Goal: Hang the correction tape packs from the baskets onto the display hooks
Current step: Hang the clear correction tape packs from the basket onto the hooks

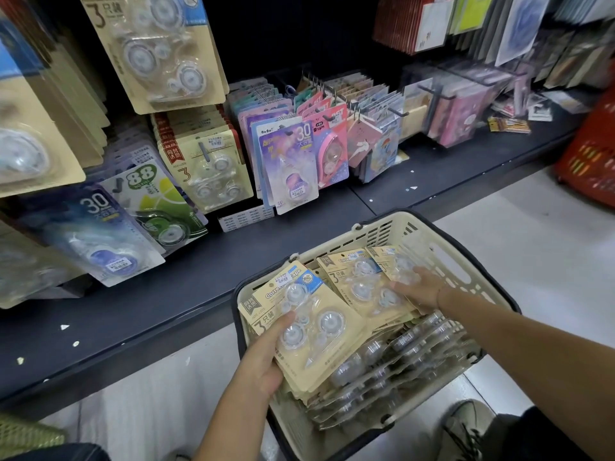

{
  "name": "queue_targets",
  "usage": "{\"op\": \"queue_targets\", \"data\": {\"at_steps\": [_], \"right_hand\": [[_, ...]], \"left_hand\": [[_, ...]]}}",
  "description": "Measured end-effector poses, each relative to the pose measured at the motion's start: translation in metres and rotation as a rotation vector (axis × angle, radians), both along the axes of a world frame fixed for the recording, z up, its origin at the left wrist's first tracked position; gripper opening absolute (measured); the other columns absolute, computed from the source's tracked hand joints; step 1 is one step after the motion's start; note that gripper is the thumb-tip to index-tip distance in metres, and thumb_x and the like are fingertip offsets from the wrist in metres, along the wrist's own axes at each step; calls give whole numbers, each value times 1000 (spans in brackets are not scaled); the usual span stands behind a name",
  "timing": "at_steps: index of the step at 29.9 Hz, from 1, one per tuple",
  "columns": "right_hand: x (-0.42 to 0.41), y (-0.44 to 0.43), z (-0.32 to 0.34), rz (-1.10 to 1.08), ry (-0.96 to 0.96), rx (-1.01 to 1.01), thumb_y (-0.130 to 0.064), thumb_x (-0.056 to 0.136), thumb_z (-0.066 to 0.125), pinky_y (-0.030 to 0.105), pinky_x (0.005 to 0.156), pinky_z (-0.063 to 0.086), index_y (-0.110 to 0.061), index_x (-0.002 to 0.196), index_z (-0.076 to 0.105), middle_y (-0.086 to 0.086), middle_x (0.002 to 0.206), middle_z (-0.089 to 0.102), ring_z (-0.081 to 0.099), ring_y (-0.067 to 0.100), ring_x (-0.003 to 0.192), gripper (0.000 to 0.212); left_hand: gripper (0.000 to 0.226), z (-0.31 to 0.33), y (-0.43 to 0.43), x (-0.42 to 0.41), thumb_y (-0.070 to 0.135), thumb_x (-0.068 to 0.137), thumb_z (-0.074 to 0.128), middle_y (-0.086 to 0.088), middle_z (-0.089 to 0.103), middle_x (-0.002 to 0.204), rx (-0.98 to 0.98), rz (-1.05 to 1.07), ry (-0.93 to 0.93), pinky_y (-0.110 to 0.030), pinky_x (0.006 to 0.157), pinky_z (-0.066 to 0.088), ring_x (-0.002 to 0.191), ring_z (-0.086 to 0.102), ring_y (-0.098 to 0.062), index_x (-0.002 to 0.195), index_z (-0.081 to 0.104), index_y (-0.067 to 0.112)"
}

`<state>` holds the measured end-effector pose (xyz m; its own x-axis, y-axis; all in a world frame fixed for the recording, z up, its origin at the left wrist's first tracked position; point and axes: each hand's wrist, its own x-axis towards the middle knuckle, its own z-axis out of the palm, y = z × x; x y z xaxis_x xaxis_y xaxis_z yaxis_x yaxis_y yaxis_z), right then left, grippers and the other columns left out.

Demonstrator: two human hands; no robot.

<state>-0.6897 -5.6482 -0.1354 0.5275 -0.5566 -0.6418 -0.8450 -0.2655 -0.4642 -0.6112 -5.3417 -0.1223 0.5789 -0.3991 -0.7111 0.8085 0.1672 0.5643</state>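
the cream plastic basket (377, 229), with a dark rim and handle, sits on the floor against the front edge of the dark shelf (166, 294). it is filled with correction tape packs (399, 357), stacked flat in overlapping layers.

each pack is a beige card with a rounded top and a clear blister on the front. the blister holds three round, translucent tape units. the card carries a large "3", a dark brand block at the upper left and the word "correction tape" along the top edge. some cards also bear a blue corner label.

the left hand (263, 364) holds a small stack of packs (312, 327) above the near-left part of the basket, face up and tilted. the thumb lies pressed across the blister; the fingers are under the cards and hidden.

the right hand (417, 289) lies on a fanned group of packs (361, 284) at the far side of the basket. thumb and fingers rest slightly spread on the blisters. whether they close round the card edge cannot be told.

matching beige packs (206, 168) hang on the display above the shelf. black display hooks (401, 112) show further right, among other carded stationery. a red basket (592, 161) stands at the far right.
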Motion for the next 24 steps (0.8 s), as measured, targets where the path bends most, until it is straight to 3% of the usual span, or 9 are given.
{"op": "queue_targets", "data": {"at_steps": [4, 9, 10, 12, 14, 17, 20, 22, 24], "right_hand": [[11, 1, 10, 85, -9, -7, -61, 68, 78, 46, 113, 32, -21, 153, 23, 12, 153, 36, 36, 34, 138, 109], [24, 18, 18, 143, -126, 104, -44, 67, 86, 41, 105, 45, -25, 140, 37, 9, 131, 52, 56, 26, 117, 90], [26, 24, 19, 148, -176, 137, -40, 69, 86, 35, 99, 49, -26, 135, 40, 6, 121, 55, 61, 21, 107, 82], [29, 38, 24, 148, -282, 209, -31, 74, 84, 15, 70, 53, -24, 125, 48, 0, 95, 61, 66, 7, 71, 63], [32, 50, 27, 134, -360, 237, -23, 75, 84, 14, 52, 46, -21, 115, 56, -2, 84, 58, 58, 7, 56, 49], [32, 62, 28, 107, -370, 150, -25, 73, 85, 14, 57, 46, -23, 114, 54, -1, 104, 46, 55, 11, 72, 52], [32, 66, 25, 50, -252, 1, -42, 69, 85, 32, 101, 45, -21, 138, 40, 4, 133, 45, 48, 24, 122, 84], [33, 62, 28, -26, -199, 15, -43, 69, 85, 39, 107, 41, -17, 147, 31, 9, 140, 47, 46, 27, 128, 98], [32, 53, 33, -100, -193, 83, -35, 71, 85, 34, 101, 42, -14, 148, 30, 12, 142, 48, 50, 27, 122, 97]], "left_hand": [[58, -2, 0, 1, 15, 76, 76, -17, 71, 123, -10, -13, -11, -51, 97, 53, 117, 66, -37, 133, 64, 12], [60, -1, -3, 1, 15, 71, 79, -18, 72, 120, 11, -11, -24, -53, 98, 52, 116, 66, -38, 130, 65, 10], [60, 0, -3, 1, 15, 70, 79, -18, 73, 119, 21, -10, -28, -54, 99, 52, 115, 67, -38, 129, 66, 10], [61, 0, -3, 1, 16, 68, 80, -18, 73, 117, 42, -9, -41, -56, 102, 50, 114, 67, -38, 127, 67, 10], [61, 1, -3, 2, 17, 67, 81, -18, 73, 117, 62, -13, -48, -57, 103, 50, 113, 68, -38, 127, 67, 9], [60, 2, -4, 2, 17, 66, 81, -18, 74, 114, 88, -12, -51, -53, 97, 54, 110, 69, -37, 125, 68, 9], [59, 3, -4, 1, 16, 65, 82, -18, 76, 110, 104, -6, -56, -50, 92, 56, 106, 71, -36, 122, 69, 8], [58, 5, -2, 1, 17, 65, 82, -16, 77, 108, 115, -16, -62, -47, 88, 57, 102, 72, -35, 121, 70, 9], [61, 6, 1, 1, 18, 63, 83, -15, 77, 107, 117, -23, -66, -45, 85, 58, 101, 73, -34, 122, 70, 10]]}}
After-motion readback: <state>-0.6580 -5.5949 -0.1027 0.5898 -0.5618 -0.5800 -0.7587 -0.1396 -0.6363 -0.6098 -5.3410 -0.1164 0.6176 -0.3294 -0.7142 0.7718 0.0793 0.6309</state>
